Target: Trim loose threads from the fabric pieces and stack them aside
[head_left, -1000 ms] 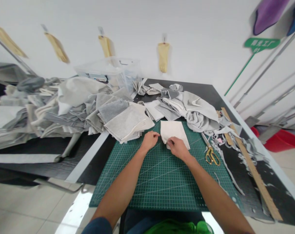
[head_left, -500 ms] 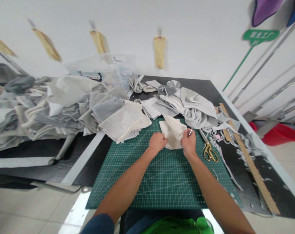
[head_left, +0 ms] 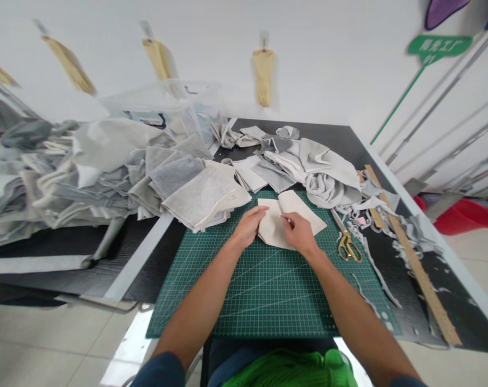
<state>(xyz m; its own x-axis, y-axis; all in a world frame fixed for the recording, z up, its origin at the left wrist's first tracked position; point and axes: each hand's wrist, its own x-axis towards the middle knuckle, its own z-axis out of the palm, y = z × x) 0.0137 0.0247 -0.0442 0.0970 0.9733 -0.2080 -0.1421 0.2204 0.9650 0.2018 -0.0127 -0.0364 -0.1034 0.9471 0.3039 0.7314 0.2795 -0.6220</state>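
A cream cloth piece (head_left: 271, 224) lies folded near the far edge of the green cutting mat (head_left: 263, 301), its right part turned up and spreading to the right. My left hand (head_left: 248, 226) is closed on the cloth's left edge, forefinger stretched over it. Over the middle of the cloth, my right hand (head_left: 299, 232) has its fingertips pinched at the fold; what lies inside its palm is hidden. Gold-handled scissors (head_left: 348, 244) rest to the right of that hand, on the mat's right side. A stack of grey and cream cloth pieces (head_left: 205, 196) sits left of my left hand.
Heaped grey cloth (head_left: 102, 161) covers the left of the table. A clear plastic bin (head_left: 179, 107) stands behind it. More crumpled fabric (head_left: 320, 166) lies beyond the mat. On the right are a wooden ruler (head_left: 417, 263), cloth scraps (head_left: 413, 236) and, below, a red bucket (head_left: 465, 217).
The cloth's raised flap has folded over to the right and lies flatter. My right hand moved left onto the cloth; the small metallic tip seen in it no longer shows. My left hand shifted slightly left.
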